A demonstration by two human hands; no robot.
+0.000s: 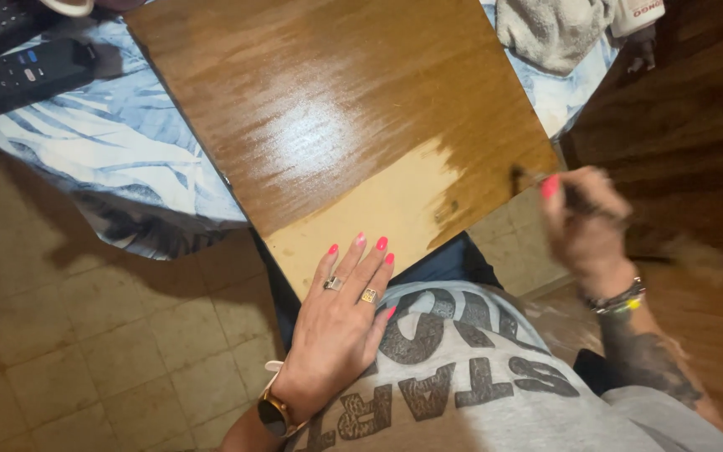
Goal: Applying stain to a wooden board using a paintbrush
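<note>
At the far left, two dark remote controls [18, 71] lie on a cloth with a blue and white leaf pattern [119, 138], which covers the surface. Below it a floor of pale square tiles [69, 335] is seen.

In the middle a square wooden board [336, 109] rests with its far part on the cloth, and its near corner comes toward the person's lap. Most of the board is dark brown and shiny, with a bright wet reflection near its centre. A smaller area at the near edge is bare and pale [378, 218], and the border between the two colours is uneven.

The left hand [340, 314] lies flat, palm down, with its fingers together and stretched out. The fingertips [382, 244] with pink nails touch the pale near edge of the board. This hand grips nothing; it only presses on the wood. It has two rings, and a round watch [274, 413] is on the wrist.

To the right, the right hand [587, 226] is blurred. Its grip is closed around a thin dark brush [546, 186], whose tip meets the right edge of the board, just where the dark colour ends. Bracelets [621, 300] are on this wrist and a tattoo is on the forearm.

At the upper right a grey towel [554, 29] lies on the cloth, and dark wooden furniture [688, 109] stands beside it.
</note>
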